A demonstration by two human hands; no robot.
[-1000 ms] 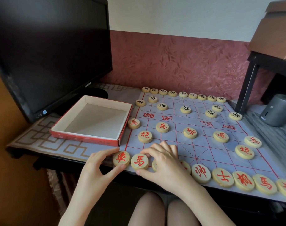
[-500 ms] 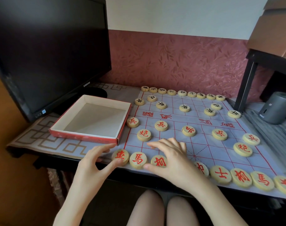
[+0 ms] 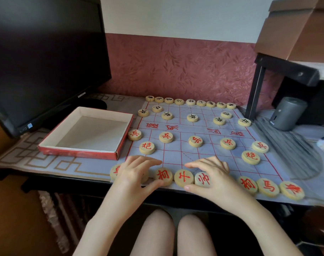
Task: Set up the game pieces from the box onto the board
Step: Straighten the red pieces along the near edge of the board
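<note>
Since the box (image 3: 78,154) stands empty and the pieces (image 3: 165,137) sit on the board (image 3: 209,154), only straightening the near row (image 3: 183,177) seems to remain; my left hand (image 3: 133,172) and right hand (image 3: 213,174) lie flat there, fingers relaxed.

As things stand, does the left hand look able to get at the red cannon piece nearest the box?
Probably yes. The left hand lies at the near edge of the board, and the cannon piece sits just beyond its fingertips, with only bare board between them.
</note>
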